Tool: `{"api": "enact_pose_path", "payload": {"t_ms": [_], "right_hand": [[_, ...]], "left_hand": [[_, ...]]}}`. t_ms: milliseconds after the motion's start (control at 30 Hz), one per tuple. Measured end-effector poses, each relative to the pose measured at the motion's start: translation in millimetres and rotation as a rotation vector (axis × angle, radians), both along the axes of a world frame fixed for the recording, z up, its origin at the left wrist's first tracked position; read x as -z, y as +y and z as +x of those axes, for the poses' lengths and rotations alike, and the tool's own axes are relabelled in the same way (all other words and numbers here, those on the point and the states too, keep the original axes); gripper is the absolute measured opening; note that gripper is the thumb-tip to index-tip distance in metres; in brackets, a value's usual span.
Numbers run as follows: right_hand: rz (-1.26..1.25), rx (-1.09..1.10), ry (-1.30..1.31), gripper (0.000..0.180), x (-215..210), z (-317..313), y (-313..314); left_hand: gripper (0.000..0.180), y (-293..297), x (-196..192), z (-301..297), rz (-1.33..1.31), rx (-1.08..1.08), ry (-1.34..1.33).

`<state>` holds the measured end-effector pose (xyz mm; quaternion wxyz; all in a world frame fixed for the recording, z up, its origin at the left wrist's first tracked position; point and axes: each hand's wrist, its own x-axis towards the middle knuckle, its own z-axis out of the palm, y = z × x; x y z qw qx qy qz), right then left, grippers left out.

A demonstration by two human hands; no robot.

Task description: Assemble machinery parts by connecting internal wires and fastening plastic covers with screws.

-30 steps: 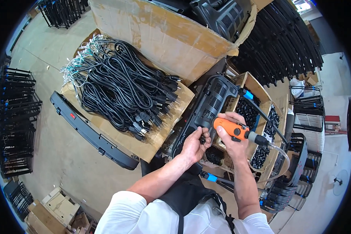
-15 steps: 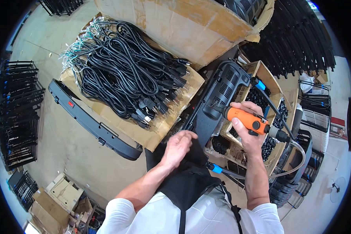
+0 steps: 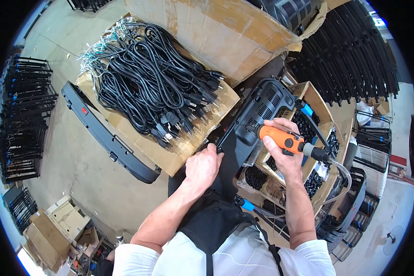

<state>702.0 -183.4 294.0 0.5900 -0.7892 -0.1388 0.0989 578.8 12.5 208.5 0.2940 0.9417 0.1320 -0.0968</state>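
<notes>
My right hand (image 3: 284,142) is wrapped round an orange air screwdriver (image 3: 280,139), its hose end toward the right. The tool's front end meets the black plastic housing (image 3: 265,103), which has slotted vents; its tip is hidden. My left hand (image 3: 202,166) is closed with its fingers curled, between the near corner of the cardboard and the housing's lower left edge. What its fingertips hold, if anything, is hidden. Coiled black power cords (image 3: 147,78) with plugs and bare wire ends lie on the cardboard (image 3: 149,154) to the left.
Wooden bins (image 3: 318,99) of small black parts stand right of the housing. A clear hose (image 3: 347,186) loops beside my right forearm. A tall cardboard flap (image 3: 211,34) rises behind. At left is a long curved black panel (image 3: 108,140); stacked black frames (image 3: 25,119) stand beyond it.
My left hand has drawn back a little to the left, and its fingers have curled in at the housing's edge. The screwdriver in my right hand has shifted slightly left. The view has tilted a little.
</notes>
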Motion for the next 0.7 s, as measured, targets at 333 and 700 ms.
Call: {"api": "enact_pose_path", "payload": {"t_ms": [333,700], "right_hand": [[-0.053,-0.035,0.019,0.05,6.4,6.9,11.6],[-0.145,-0.066,-0.014,0.05,6.5,10.2,28.1]], "left_hand": [[0.033,-1.0,8.4,-1.4,-0.097,-0.072,-0.015],[0.031,2.3,14.6,-4.3,-0.121,-0.019,-0.069]]}}
